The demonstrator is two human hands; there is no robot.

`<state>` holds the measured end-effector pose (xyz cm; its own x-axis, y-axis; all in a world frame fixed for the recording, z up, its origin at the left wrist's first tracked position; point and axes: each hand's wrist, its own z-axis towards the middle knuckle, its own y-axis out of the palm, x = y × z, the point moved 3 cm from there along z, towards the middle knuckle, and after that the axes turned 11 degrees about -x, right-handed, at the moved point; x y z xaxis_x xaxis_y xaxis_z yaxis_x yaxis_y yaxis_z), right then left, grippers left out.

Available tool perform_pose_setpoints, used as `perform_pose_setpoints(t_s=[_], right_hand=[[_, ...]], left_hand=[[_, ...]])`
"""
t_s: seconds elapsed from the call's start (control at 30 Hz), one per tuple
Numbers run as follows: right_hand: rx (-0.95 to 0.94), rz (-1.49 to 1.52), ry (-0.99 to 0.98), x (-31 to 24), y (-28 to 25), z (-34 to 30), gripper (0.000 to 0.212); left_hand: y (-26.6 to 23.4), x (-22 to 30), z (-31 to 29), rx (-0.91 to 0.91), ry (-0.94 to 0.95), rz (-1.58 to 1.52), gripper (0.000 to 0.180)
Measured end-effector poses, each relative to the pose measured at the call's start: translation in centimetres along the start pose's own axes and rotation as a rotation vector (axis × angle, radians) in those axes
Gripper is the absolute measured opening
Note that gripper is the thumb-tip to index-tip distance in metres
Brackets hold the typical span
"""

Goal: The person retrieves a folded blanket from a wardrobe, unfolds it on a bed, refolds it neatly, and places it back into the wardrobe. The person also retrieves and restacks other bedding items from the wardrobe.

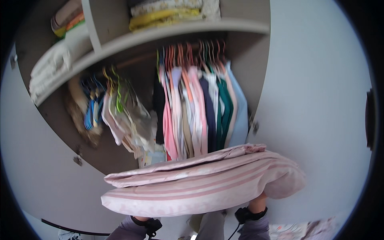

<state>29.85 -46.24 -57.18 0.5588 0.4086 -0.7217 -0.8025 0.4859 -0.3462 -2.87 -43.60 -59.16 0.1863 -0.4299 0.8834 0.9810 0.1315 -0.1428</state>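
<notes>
A folded pink quilt (192, 188) with darker pink stripes spans the space before me, in front of the wardrobe's hanging clothes. Both my arms reach under it and bear it from below. Only the wrist of my left hand (141, 219) shows beneath the quilt's lower edge; its fingers are hidden. On the other side my right hand (258, 201) goes up under the quilt's right end, its fingers covered by the cloth. Black bands (251, 215) sit around both wrists. The quilt lies in several layers, slightly higher at its right.
An open wardrobe has a shelf (180, 29) with a yellow folded cloth (160, 19) and white folded bedding (56, 60). Below, many clothes (196, 108) hang from a rail. A light door (316, 100) stands at the right, another door (36, 148) at the left.
</notes>
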Motion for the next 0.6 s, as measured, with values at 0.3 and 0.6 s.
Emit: perform_pose_setpoints(t_s=[0.3, 0.6], right_hand=[[0.096, -0.035, -0.288, -16.7, -5.1, 19.8, 0.034], [0.211, -0.142, -0.406, -31.0, -4.2, 41.8, 0.033]], left_hand=[[-1.7, 21.4, 11.1, -0.073, 0.267, 0.066, 0.029], [-0.8, 37.8, 26.4, 0.110, 0.525, 0.428, 0.045]])
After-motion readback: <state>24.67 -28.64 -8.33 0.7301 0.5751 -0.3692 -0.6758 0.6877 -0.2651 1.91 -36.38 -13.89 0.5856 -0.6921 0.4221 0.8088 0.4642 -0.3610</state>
